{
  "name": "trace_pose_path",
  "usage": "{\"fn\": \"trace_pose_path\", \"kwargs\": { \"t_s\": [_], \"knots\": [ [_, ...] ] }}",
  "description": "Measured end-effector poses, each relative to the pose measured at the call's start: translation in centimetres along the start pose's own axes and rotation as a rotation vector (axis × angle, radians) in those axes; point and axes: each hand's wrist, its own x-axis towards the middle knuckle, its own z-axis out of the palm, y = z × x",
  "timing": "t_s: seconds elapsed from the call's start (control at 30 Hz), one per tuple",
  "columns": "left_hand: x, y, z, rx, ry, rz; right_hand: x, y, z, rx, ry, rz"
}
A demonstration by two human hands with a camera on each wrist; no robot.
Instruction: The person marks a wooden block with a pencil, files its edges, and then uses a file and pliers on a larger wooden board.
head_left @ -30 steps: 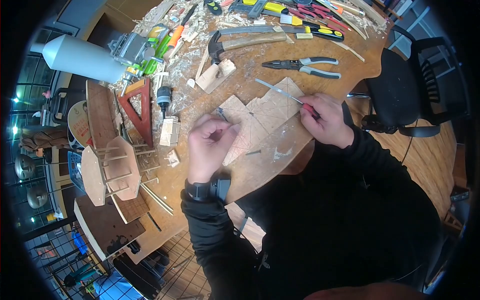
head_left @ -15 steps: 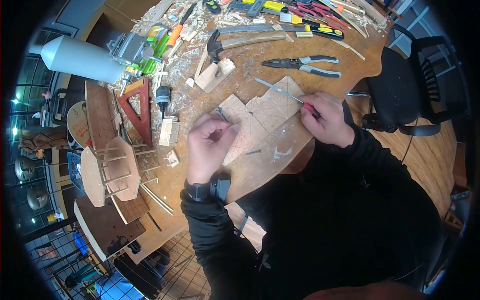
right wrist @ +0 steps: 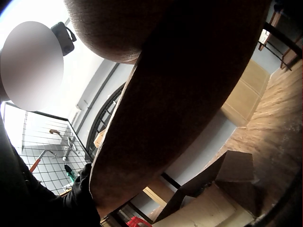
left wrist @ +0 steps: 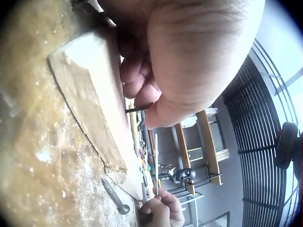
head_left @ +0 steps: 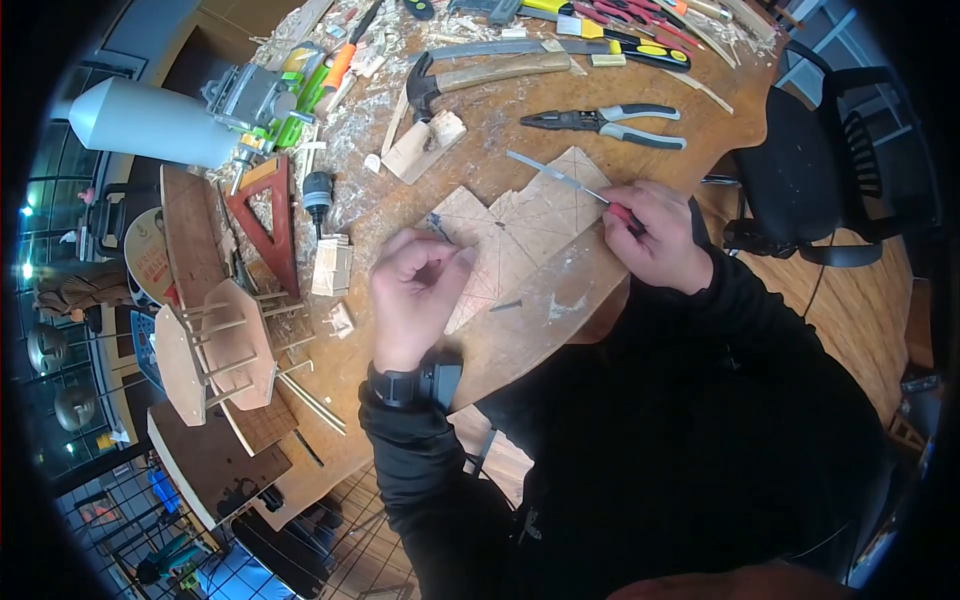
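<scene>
A marked wooden board with pencil lines (head_left: 540, 215) lies on the workbench. The left hand (head_left: 418, 290) is over its left end; in the left wrist view, thumb and fingers of the left hand (left wrist: 184, 61) pinch a dark screw (left wrist: 137, 109) upright at the board's surface (left wrist: 102, 90). The right hand (head_left: 660, 235) grips the red handle (head_left: 622, 214) of a screwdriver, its metal shaft (head_left: 555, 174) lying across above the board's right part. A loose screw (head_left: 506, 306) rests on the bench beside the board's near edge, also seen in the left wrist view (left wrist: 114, 195).
Pliers (head_left: 603, 125), a hammer (head_left: 490, 78) and a notched wood block (head_left: 424, 147) lie beyond the board. To the left are a screwdriver bit holder (head_left: 318, 195), a red triangle (head_left: 268, 215) and an octagonal wooden frame (head_left: 225, 345). Wood shavings cover the far side.
The head view has shifted slightly, so the bench objects appear a little moved. Both hands keep the same hold and place.
</scene>
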Motion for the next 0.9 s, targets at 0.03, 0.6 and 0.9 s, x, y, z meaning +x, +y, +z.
{"fn": "trace_pose_path", "kwargs": {
  "t_s": [0.03,0.6,0.9],
  "knots": [
    [0.03,0.02,-0.06,0.021,-0.007,0.007,0.06,-0.05,-0.02,-0.01,-0.006,-0.006],
    [0.03,-0.15,0.1,0.006,0.007,-0.003,-0.09,0.05,-0.04,-0.006,-0.013,-0.001],
    [0.04,0.02,0.03,0.007,0.001,-0.015,-0.13,0.08,-0.03,-0.007,-0.014,0.001]
  ]
}}
